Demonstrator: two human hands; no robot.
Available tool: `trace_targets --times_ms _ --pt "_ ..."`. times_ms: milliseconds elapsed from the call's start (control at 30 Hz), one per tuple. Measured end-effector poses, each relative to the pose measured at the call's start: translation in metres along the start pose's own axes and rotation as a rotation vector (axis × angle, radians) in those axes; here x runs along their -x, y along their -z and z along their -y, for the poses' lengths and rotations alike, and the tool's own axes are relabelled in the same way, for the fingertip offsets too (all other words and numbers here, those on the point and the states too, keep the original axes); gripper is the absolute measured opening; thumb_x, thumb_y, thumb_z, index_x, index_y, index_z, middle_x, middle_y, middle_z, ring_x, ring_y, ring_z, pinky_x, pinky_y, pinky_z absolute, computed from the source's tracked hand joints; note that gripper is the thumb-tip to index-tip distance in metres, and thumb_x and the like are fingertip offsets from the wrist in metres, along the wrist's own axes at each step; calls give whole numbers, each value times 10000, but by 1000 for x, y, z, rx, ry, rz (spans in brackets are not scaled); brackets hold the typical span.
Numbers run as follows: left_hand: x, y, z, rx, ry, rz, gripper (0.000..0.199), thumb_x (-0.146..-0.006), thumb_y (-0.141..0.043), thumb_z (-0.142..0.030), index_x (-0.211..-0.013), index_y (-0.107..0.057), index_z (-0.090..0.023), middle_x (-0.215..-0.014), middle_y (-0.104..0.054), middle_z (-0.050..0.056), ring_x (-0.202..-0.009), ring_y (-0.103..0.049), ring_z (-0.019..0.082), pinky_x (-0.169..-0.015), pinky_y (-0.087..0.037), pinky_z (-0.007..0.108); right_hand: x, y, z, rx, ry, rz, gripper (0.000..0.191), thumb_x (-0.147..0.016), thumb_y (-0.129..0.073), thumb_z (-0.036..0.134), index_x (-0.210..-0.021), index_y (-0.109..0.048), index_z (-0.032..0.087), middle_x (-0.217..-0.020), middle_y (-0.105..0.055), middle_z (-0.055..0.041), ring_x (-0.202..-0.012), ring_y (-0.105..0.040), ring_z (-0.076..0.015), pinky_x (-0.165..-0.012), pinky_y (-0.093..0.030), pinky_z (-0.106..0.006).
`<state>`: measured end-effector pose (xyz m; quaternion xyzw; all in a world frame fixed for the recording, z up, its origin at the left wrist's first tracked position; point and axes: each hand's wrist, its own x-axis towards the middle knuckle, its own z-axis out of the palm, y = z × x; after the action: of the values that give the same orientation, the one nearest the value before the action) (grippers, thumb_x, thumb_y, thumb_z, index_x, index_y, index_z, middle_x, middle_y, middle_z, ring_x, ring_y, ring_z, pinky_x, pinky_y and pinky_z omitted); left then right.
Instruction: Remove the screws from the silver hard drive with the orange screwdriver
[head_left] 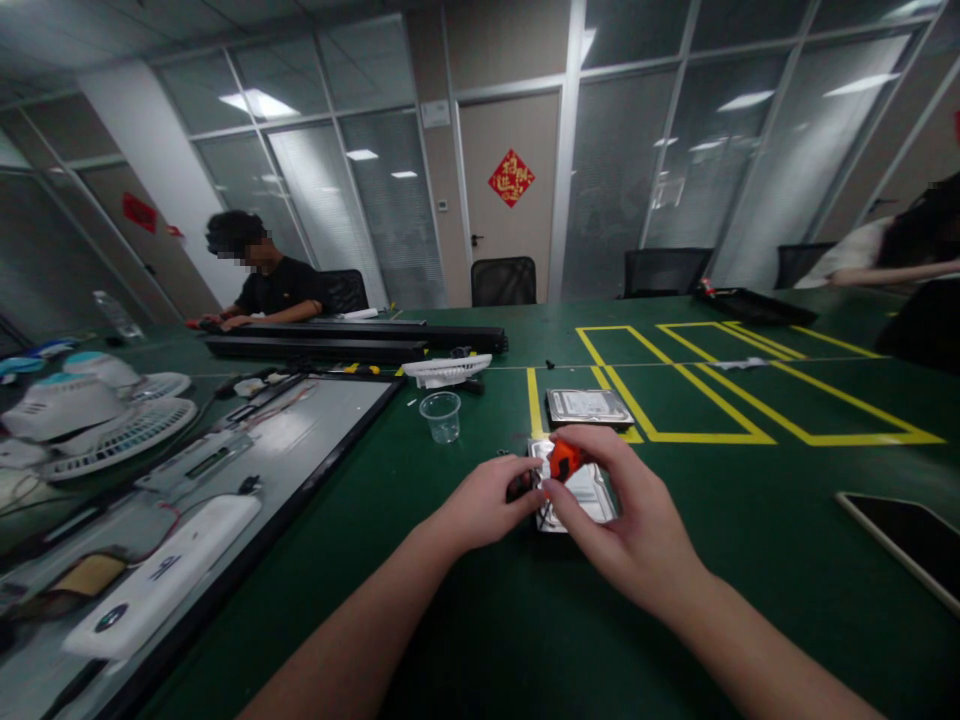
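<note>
My right hand [630, 510] is closed round an orange and black tool [565, 461], held above a silver hard drive [589, 495] on the green table. Close against it on the left, my left hand [491, 500] has its thumb and fingers pinched together near the tool's lower end; what they hold is too small and dark to name. Both hands partly cover the drive. Just behind it lies a second hard drive [589, 405], flat on the table. A clear plastic cup [442, 418] stands to the left, beyond my left hand.
A large panel [300, 440] with a white device [165, 575] fills the left side, beside white fan parts [67, 410]. Black bars [360, 342] lie behind. A phone [907, 540] is at right. A person [277, 285] sits back left, another [862, 250] at far right.
</note>
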<state>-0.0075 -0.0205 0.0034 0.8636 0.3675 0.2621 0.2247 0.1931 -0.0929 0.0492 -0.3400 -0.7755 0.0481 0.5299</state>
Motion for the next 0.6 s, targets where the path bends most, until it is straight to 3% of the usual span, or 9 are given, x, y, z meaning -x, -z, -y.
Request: trace_targets --times_ms 200,433,600 --pt "0 -1 1 -5 -1 -4 261 -1014 -662 -380 -1200 -742 -215 -1021 -725 54 -894 -647 228 -784 -479 318 -3 1 1 27 29 -25 395 -983 -686 187 -1358 -587 262 -1177 -681 -81 -1047 -698 -224 -912 -625 -376" --pt "0 0 -1 36 -5 1 230 -992 -677 -328 -1180 -737 -210 -1036 -735 53 -909 -651 234 -810 -495 324 -1 1 3 2 22 29 466 -992 -643 175 -1441 -554 265 -1314 -674 -113 -1189 -693 -259 -1022 -611 -433" --pt "0 -1 1 16 -11 3 260 -1028 -651 -403 -1172 -739 -205 -1063 -735 60 -940 -657 236 -833 -497 334 -3 0 -1 47 34 -34 395 -982 -712 233 -1359 -597 271 -1194 -676 -99 -1078 -703 -249 -923 -644 -416"
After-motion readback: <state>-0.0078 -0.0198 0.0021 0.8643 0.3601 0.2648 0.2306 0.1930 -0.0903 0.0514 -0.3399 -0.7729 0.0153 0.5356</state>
